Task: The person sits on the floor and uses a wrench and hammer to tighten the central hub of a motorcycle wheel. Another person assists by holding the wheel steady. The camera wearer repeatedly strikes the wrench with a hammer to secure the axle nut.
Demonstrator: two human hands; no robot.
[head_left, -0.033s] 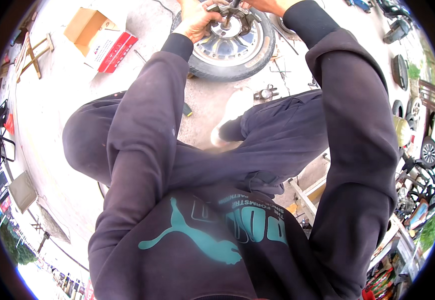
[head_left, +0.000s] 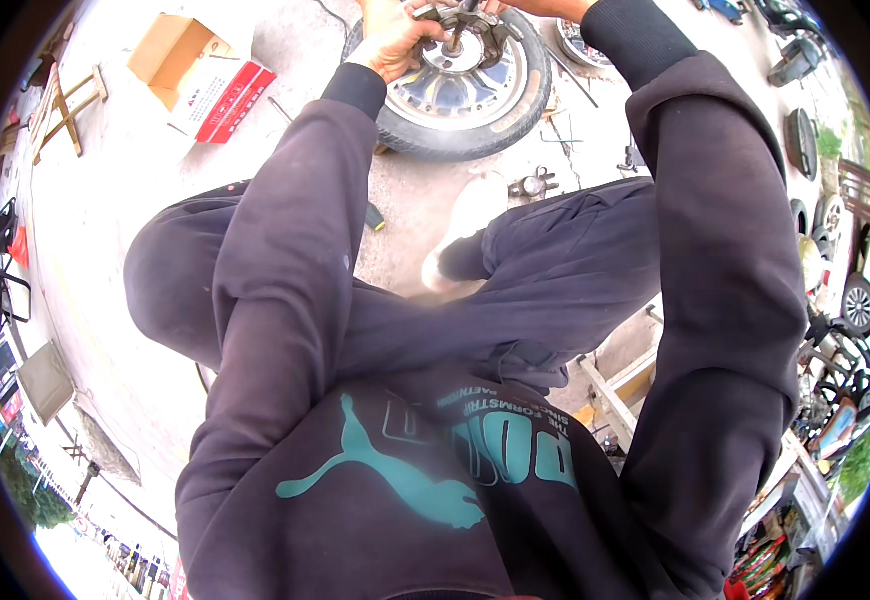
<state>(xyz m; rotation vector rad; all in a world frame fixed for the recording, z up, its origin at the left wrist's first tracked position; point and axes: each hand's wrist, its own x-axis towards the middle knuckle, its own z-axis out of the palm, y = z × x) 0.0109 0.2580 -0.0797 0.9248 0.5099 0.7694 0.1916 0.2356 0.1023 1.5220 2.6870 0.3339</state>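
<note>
A wheel with a black tire (head_left: 455,150) and a silver spoked rim lies on the ground at the top of the view. Over its hub sits a dark metal puller (head_left: 498,42) with jaws and a central threaded bolt. My left hand (head_left: 391,42) is closed around the puller's left side, thumb and fingers against the metal. At the top edge, to the right of the puller's centre, is my right hand (head_left: 557,8). The frame cuts most of it off, so its fingers and anything in them are hidden.
An open cardboard box (head_left: 200,85) with a red side stands at the left. A small metal part (head_left: 533,184) lies near my light shoe (head_left: 470,215). Another wheel (head_left: 580,42) is partly seen beyond my right cuff. A wooden frame (head_left: 610,400) is by my right side.
My right forearm has shifted a little to the right, uncovering more of the second wheel. My left hand stays on the puller.
</note>
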